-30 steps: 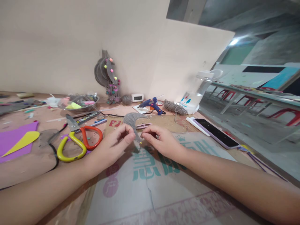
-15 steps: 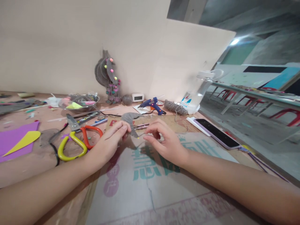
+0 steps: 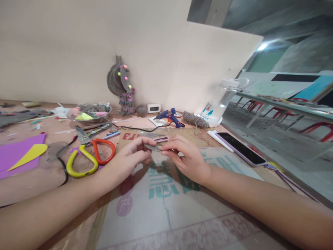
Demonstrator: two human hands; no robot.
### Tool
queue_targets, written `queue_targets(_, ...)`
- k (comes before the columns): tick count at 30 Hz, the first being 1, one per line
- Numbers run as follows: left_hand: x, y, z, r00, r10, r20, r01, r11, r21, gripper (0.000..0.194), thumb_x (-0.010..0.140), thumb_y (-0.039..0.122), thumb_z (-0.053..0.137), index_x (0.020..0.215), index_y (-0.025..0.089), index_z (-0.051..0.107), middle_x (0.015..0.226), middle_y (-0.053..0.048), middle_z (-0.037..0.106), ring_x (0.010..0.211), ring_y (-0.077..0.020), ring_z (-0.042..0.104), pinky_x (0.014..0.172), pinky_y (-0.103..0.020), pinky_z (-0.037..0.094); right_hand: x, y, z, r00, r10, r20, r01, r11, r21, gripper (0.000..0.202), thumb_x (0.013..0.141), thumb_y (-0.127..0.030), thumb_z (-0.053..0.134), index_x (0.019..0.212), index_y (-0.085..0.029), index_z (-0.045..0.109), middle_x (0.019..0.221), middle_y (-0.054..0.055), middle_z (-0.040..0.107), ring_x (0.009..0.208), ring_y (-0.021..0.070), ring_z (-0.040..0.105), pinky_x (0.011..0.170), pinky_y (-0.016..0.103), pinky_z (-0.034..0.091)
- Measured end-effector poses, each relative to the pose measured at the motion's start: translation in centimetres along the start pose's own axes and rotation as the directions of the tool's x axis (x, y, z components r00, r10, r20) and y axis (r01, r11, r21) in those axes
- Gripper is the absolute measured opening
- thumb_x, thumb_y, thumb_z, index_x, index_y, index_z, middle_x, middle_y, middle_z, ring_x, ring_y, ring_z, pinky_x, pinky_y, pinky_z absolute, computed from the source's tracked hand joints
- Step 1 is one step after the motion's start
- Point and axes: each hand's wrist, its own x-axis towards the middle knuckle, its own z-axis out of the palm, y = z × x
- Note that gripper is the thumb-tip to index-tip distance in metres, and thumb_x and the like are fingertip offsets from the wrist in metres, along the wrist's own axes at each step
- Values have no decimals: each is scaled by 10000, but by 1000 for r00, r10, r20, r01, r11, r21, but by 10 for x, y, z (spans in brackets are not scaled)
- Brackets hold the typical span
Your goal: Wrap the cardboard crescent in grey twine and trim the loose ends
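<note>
Between my two hands is a grey crescent wrapped in yarn, now tilted so that only a thin sliver of the crescent [image 3: 154,148] shows. My left hand [image 3: 135,152] has its fingers and thumb closed around the left part, hiding much of it. At the other end, the thumb and fingertips of my right hand [image 3: 183,154] pinch the crescent's tip; whether yarn is also between them I cannot tell. Below my hands a thin grey strand of yarn [image 3: 167,215] lies along the printed board [image 3: 140,222]. Just behind my fingertips lies a small pink-handled tool [image 3: 162,139].
Large scissors [image 3: 82,166] with yellow and red handles lie left. Behind stand a bowl of scraps [image 3: 90,116], a white clock [image 3: 154,108], a blue glue gun [image 3: 170,117], grey yarn [image 3: 195,119] and a water jug [image 3: 214,107]. A phone [image 3: 241,149] rests at the right.
The crescent has turned from showing its broad face to nearly edge-on. My left hand has moved right and rolled over, and the gap between my hands has narrowed.
</note>
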Motion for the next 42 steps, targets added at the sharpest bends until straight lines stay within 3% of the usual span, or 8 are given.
queue_targets(4, -3, 1, -2, 972, 225, -67, -173, 880, 441, 258, 889, 255, 431, 1133, 254, 512, 908, -8, 595, 825, -153, 558, 754, -292, 434, -2, -1, -2, 1000, 11, 13, -12, 999, 36, 76, 891, -262, 532, 920, -210, 580, 820, 41, 609, 772, 158, 556, 722, 303, 454)
queue_targets(8, -2, 3, -8, 926, 355, -124, -203, 749, 630, 218, 918, 250, 375, 1085, 227, 512, 948, -24, 615, 882, -169, 577, 784, -306, 440, -4, -4, -3, 993, 106, -50, -100, 988, 120, 195, 934, -308, 431, 1070, -202, 519, 849, 43, 566, 708, 140, 512, 659, 286, 438)
queue_targets(18, -5, 2, -6, 894, 401, 200, -323, 267, 908, 223, 898, 231, 403, 1072, 207, 540, 932, -66, 683, 826, -237, 618, 745, -376, 411, 5, -7, 2, 981, 123, 148, -114, 991, -66, 194, 838, -365, 596, 840, -171, 603, 775, 33, 558, 775, 162, 517, 728, 297, 407)
queue_targets(24, -4, 2, -5, 866, 491, 96, -348, 453, 821, 254, 872, 251, 486, 1124, 216, 479, 860, -23, 645, 789, -179, 599, 720, -311, 428, 7, -9, 5, 930, 328, 164, -340, 939, 50, 155, 851, -238, 530, 733, -167, 602, 709, 15, 567, 690, 135, 503, 646, 262, 402)
queue_targets(27, -4, 2, -5, 890, 437, 131, -369, 521, 770, 116, 898, 270, 441, 885, 203, 534, 806, -14, 608, 764, -156, 574, 705, -286, 427, 9, -7, 6, 838, 522, 162, -546, 791, 275, 147, 835, -270, 543, 756, -165, 608, 729, 4, 590, 643, 113, 507, 604, 241, 410)
queue_targets(30, -3, 2, -5, 915, 344, 209, -371, 522, 768, 282, 932, 287, 360, 750, 188, 551, 778, -23, 582, 753, -155, 554, 701, -293, 427, 10, -5, 6, 784, 576, 231, -611, 652, 449, 160, 814, -310, 568, 754, -165, 601, 707, -13, 571, 636, 103, 505, 615, 234, 415)
queue_targets(38, -5, 0, 2, 920, 315, 231, -361, 459, 812, 355, 951, 309, 310, 1192, 179, 536, 1264, -76, 569, 1175, -194, 503, 998, -357, 387, 9, 3, 6, 745, 638, 195, -601, 515, 611, 228, 806, -369, 598, 703, -167, 573, 601, -49, 462, 530, 71, 379, 520, 214, 316)
queue_targets(42, -7, -6, -1, 947, 303, 105, -240, 450, 860, 418, 908, 405, 394, 1245, 177, 491, 1276, -102, 560, 1205, -249, 481, 1003, -418, 379, 8, 7, 8, 723, 604, 336, -636, 391, 665, 256, 794, -401, 613, 708, -164, 563, 586, -51, 461, 497, 63, 355, 481, 215, 262)
